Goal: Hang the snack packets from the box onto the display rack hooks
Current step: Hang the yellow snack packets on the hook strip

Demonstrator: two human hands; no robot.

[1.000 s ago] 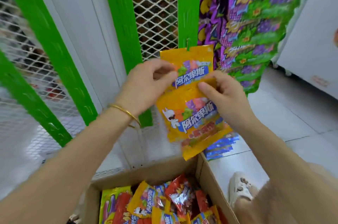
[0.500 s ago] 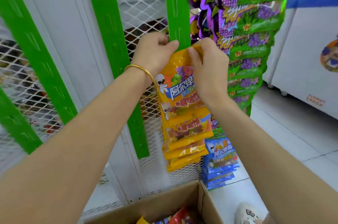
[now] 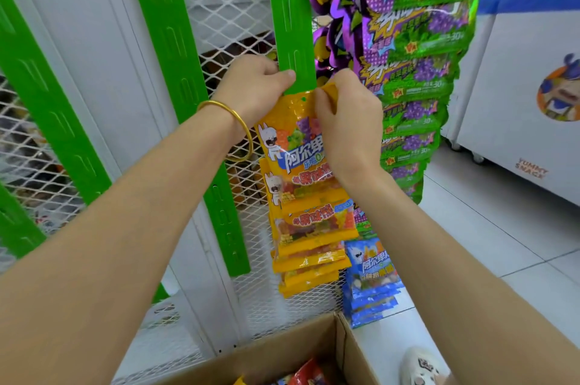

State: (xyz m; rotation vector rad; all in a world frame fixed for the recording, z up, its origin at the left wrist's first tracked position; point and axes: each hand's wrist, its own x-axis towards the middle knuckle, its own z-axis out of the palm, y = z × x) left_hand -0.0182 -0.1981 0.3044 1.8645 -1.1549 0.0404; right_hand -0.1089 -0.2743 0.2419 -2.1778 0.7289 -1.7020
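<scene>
An orange snack packet (image 3: pixel 290 139) with a white cartoon rabbit is held against the green hanging strip (image 3: pixel 292 17) of the display rack. My left hand (image 3: pixel 254 86) pinches its top left corner against the strip. My right hand (image 3: pixel 348 121) grips the top right corner and covers part of the packet's face. Several more orange packets (image 3: pixel 314 246) hang below it on the same strip. The cardboard box (image 3: pixel 282 350) stands at the bottom, with a few red and orange packets (image 3: pixel 306 373) showing inside.
Green and purple packets (image 3: pixel 417 77) hang in a column on the right, blue packets (image 3: pixel 370 281) below them. Further green strips (image 3: pixel 175 77) and white wire mesh (image 3: pixel 226 7) lie to the left. A white freezer (image 3: pixel 527 95) stands at right. A shoe (image 3: pixel 417 365) is by the box.
Both hands lifted the orange packet from low near the box up to the strip, above the hanging orange packets. The view tilted up, so less of the box shows.
</scene>
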